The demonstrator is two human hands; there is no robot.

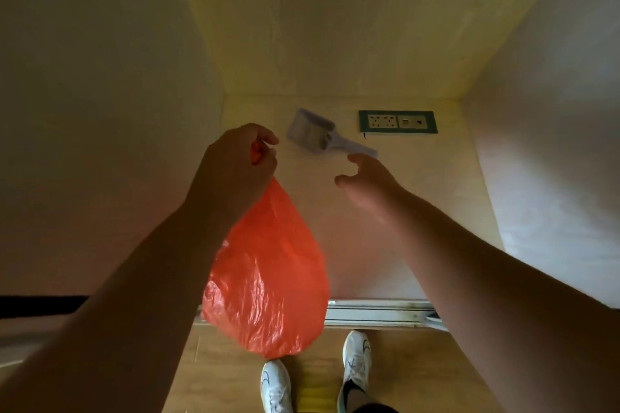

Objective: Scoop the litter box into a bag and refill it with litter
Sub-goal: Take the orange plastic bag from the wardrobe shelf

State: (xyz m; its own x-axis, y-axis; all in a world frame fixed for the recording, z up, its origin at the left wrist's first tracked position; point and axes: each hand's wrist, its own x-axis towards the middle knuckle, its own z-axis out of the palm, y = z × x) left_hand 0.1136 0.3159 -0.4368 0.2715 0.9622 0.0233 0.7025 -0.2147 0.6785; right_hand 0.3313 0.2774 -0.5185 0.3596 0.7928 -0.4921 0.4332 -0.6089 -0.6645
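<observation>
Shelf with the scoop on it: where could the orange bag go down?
Bare shelf lies in front of the scoop, between the hands and the metal track. The back is crowded: scoop beside the socket plate. The left hand grips the bag; the right hand is open.

Single view, head-mounted, wide-angle. Position: above the person's own arms, looking forward and steeply down into a pale wood-grain alcove. Frame top: the alcove's back panel; frame bottom: wooden floor and two white shoes [356, 365], seen almost from directly overhead. Near field: both forearms entering from the lower corners, large and close to the lens. Edges bend with lens distortion. No second view shares the scene.
</observation>
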